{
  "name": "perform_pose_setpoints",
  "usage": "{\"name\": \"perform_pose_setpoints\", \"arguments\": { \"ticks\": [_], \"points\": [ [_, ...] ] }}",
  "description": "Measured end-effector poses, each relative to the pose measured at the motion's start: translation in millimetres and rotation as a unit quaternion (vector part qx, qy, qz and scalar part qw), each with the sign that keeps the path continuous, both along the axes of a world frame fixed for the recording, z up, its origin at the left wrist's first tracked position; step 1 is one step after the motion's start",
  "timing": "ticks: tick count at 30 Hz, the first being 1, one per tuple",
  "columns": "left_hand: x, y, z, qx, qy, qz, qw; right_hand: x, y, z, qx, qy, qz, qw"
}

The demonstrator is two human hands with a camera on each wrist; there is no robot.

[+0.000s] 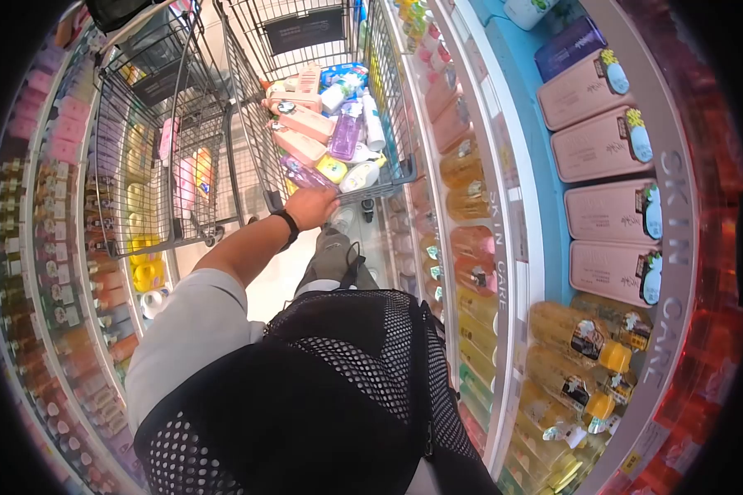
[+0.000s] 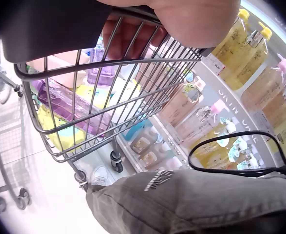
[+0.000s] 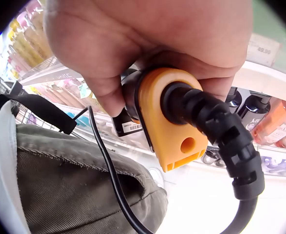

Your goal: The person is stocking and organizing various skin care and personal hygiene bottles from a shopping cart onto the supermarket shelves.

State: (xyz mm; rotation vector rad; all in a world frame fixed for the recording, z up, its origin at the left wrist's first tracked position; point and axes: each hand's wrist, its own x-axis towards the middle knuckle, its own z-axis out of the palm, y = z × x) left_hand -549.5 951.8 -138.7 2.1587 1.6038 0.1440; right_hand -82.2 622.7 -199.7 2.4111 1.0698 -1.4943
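My left hand (image 1: 309,208) grips the near rim of a dark wire shopping cart (image 1: 377,193). In the left wrist view its fingers (image 2: 126,41) bend down behind the cart's top bars. Inside the cart lie pink bottles (image 1: 304,122), a purple bottle (image 1: 346,132), a yellow item (image 1: 332,169) and white bottles. My right hand (image 3: 147,34), outside the head view, holds an orange-and-black device (image 3: 172,136) with thumb and fingers around its black part. From it runs a ribbed black tube (image 3: 230,136). Next to the thumb shows a dark item with a barcode label (image 3: 131,127).
Another wire cart (image 1: 161,245) stands at the left with a few items inside. Shelves flank the aisle; the right one bears large pink bottles (image 1: 611,210) and amber bottles (image 1: 574,330). A black mesh bag (image 1: 347,330) covers my front, and a thin black cable (image 3: 114,180) loops past my trousers.
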Motion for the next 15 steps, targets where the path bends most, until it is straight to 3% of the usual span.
{"name": "perform_pose_setpoints", "arguments": {
  "ticks": [3, 5, 6, 7, 10, 15],
  "points": [
    [-3, 8, -5, -0.033, -0.02, -0.021, 0.999, -14, 9, 4, -0.006, 0.017, -0.027, 0.999],
    [-5, 19, 3, -0.111, -0.014, -0.014, 0.994, -22, 17, 7, -0.009, 0.026, -0.045, 0.999],
    [-7, 36, 15, -0.235, -0.011, -0.008, 0.972, -23, 25, 10, -0.01, 0.028, -0.051, 0.998],
    [-13, 48, 10, -0.239, -0.014, -0.005, 0.971, -24, 32, 13, -0.012, 0.03, -0.056, 0.998],
    [-35, 98, -8, -0.157, -0.099, 0.138, 0.973, -27, 55, 22, -0.019, 0.035, -0.072, 0.997],
    [-99, 210, -83, 0.091, -0.096, 0.242, 0.961, -40, 87, 14, -0.029, 0.043, -0.111, 0.992]
  ]
}}
